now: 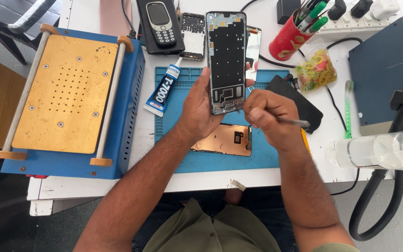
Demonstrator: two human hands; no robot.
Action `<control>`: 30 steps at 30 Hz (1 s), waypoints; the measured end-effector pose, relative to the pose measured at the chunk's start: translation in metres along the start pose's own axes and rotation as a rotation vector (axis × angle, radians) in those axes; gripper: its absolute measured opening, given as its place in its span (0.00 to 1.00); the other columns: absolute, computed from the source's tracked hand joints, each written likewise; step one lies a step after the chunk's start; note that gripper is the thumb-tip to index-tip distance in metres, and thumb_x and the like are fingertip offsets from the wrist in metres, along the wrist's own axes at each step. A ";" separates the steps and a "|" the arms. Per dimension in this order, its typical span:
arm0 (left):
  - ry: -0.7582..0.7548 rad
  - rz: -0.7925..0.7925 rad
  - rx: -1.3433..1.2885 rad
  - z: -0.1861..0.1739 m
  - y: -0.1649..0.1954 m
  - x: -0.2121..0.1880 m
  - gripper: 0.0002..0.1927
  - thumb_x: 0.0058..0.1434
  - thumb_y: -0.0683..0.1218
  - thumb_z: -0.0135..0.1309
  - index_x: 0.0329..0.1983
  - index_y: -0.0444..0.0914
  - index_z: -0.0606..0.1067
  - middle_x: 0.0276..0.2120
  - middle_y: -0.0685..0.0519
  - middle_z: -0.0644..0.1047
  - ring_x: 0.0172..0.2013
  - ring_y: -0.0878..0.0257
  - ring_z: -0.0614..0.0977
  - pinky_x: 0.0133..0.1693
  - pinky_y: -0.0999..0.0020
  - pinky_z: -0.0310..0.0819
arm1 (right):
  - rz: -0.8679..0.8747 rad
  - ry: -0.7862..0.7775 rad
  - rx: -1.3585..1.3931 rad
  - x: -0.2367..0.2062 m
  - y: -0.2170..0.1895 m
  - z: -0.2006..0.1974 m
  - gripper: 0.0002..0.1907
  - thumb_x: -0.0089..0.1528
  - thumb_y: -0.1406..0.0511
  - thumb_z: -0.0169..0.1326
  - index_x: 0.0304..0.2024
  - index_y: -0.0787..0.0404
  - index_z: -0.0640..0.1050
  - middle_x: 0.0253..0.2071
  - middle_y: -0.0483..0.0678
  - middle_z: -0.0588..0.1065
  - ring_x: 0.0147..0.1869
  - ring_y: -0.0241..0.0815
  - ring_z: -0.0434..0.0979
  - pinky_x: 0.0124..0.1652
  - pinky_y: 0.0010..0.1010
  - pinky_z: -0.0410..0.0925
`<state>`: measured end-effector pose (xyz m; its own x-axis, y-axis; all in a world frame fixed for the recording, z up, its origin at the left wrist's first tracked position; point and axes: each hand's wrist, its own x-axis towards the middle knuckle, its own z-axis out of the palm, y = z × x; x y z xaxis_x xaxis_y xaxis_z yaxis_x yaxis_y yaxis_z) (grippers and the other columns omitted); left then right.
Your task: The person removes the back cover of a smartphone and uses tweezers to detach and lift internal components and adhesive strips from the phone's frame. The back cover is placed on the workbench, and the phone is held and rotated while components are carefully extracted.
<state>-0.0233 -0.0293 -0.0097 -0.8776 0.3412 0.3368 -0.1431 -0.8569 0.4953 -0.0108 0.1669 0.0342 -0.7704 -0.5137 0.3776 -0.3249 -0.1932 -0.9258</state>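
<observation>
My left hand (pixel 197 109) holds a smartphone frame (pixel 226 56) upright by its lower left edge, its stripped dark inside facing me. My right hand (pixel 264 114) is closed around a thin metal tool (pixel 295 122) whose working end meets the bottom edge of the frame. Below both hands a copper-backed phone screen panel (pixel 225 139) lies flat on the blue work mat (pixel 220 161). A glue tube (pixel 163 92) rests at the mat's left edge.
A blue heating machine with a brass plate (pixel 66 93) fills the left. Behind the mat lie a keypad phone (pixel 160 21) and another phone frame (pixel 192 35). A red pen cup (pixel 288 39), bag of rubber bands (pixel 316 72), green toothbrush (pixel 348 109) and clear bottle (pixel 378 150) stand right.
</observation>
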 end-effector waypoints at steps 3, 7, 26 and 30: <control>0.084 0.048 0.110 0.002 -0.001 -0.001 0.32 0.81 0.60 0.26 0.76 0.34 0.58 0.65 0.41 0.69 0.66 0.55 0.72 0.63 0.57 0.77 | 0.099 0.062 -0.176 0.003 -0.006 0.009 0.07 0.66 0.70 0.58 0.46 0.62 0.77 0.35 0.42 0.71 0.30 0.25 0.64 0.29 0.19 0.58; 0.152 0.083 0.295 0.001 0.000 0.002 0.34 0.76 0.63 0.32 0.78 0.42 0.48 0.69 0.45 0.61 0.68 0.57 0.65 0.64 0.57 0.72 | 0.010 0.153 -0.586 0.013 -0.003 0.025 0.18 0.63 0.72 0.63 0.56 0.60 0.81 0.40 0.42 0.75 0.29 0.23 0.64 0.30 0.18 0.60; 0.136 0.224 0.902 -0.013 -0.011 0.006 0.39 0.78 0.63 0.41 0.80 0.39 0.44 0.74 0.39 0.54 0.71 0.53 0.64 0.71 0.50 0.67 | 0.165 0.240 -0.515 0.012 0.005 0.022 0.03 0.61 0.73 0.61 0.36 0.62 0.79 0.30 0.39 0.74 0.28 0.22 0.66 0.28 0.18 0.60; 0.139 0.201 0.872 -0.012 -0.013 0.006 0.40 0.76 0.62 0.42 0.79 0.38 0.44 0.72 0.39 0.56 0.70 0.53 0.65 0.67 0.53 0.73 | 0.247 0.214 -0.377 0.011 0.008 0.018 0.04 0.61 0.74 0.57 0.36 0.61 0.76 0.30 0.38 0.74 0.29 0.21 0.69 0.29 0.16 0.63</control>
<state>-0.0318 -0.0208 -0.0238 -0.9039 0.1184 0.4109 0.3669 -0.2790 0.8874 -0.0118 0.1444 0.0307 -0.9318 -0.3154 0.1797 -0.2638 0.2483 -0.9321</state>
